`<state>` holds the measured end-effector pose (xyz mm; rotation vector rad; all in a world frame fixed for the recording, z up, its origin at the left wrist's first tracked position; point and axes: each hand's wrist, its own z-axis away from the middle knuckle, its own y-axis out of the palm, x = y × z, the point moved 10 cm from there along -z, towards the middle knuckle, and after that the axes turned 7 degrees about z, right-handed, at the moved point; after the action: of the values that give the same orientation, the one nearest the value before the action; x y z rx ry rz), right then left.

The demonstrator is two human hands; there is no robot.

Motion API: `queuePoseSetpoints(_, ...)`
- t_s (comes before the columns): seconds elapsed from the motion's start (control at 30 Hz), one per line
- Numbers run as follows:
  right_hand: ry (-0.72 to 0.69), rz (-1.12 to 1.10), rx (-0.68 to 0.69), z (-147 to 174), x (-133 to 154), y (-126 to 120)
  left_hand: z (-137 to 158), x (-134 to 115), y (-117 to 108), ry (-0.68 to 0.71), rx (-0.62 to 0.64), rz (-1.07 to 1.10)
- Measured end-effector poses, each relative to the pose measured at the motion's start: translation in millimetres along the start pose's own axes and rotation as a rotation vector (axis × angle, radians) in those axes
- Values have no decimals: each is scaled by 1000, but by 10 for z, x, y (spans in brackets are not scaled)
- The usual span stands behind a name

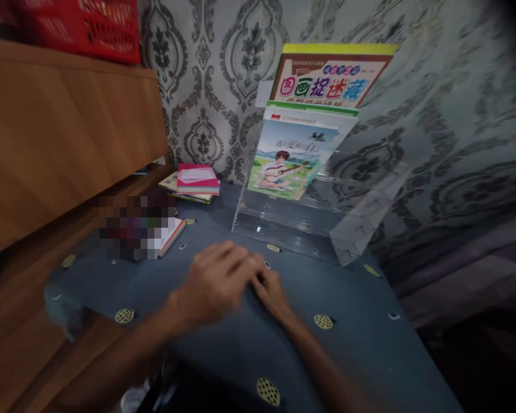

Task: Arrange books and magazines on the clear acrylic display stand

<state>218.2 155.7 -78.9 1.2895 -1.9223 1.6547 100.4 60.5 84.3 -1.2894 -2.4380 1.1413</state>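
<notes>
My left hand (219,278) is over the middle of the table, slightly blurred, its fingers curled in toward my right hand (270,291). The two hands meet at the fingertips. My right hand is bent close to the cloth, and its fingers are partly hidden behind the left. Whatever either hand may hold does not show. Just beyond them stands a clear plastic book rack (284,221). In its front tier leans a book with a guitar player on the cover (284,158). Behind that rises a taller book with a yellow top edge (322,74).
A blue-grey tablecloth (223,355) covers the table. At its back left lie a pink book (198,179) on other books and, nearer, a book with a blurred-out cover (172,238). A wooden cabinet (69,137) with a red basket (98,28) borders the left; patterned wallpaper (202,103) is behind.
</notes>
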Motion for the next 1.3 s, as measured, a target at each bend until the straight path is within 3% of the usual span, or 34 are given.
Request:
queuePoseSetpoints(0.1, 4, -77, 18, -2, 13, 2, 237, 1075, 87, -384, 154, -348)
queuePoseSetpoints(0.2, 14, -111, 19, -4, 11, -3, 754, 1946, -226, -734, 211, -625)
queuePoseSetpoints(0.3, 11, -116, 18, -15, 12, 5, 1225, 2452, -437, -967, 301, -673)
queuePoseSetpoints(0.37, 11, -115, 19, -21, 11, 13, 1399, 2599, -435, -1015, 376, -643)
queuePoseSetpoints(0.53, 7, -102, 21, -23, 21, 11, 1461, 2599, -378, -1003, 428, -636)
queuePoseSetpoints(0.77, 4, -91, 27, -30, 0, 18, 1379, 2388, -332, -947, 498, -738)
queuePoseSetpoints(0.97, 5, -90, 33, -29, -14, 22, 1246, 2023, -200, -866, 600, -821)
queuePoseSetpoints(1.17, -1, -96, 30, -28, -4, 26, 1087, 1610, -83, -803, 661, -768)
queuePoseSetpoints(1.3, -5, -111, 19, -24, -1, 25, 1041, 1363, 119, -724, 702, -733)
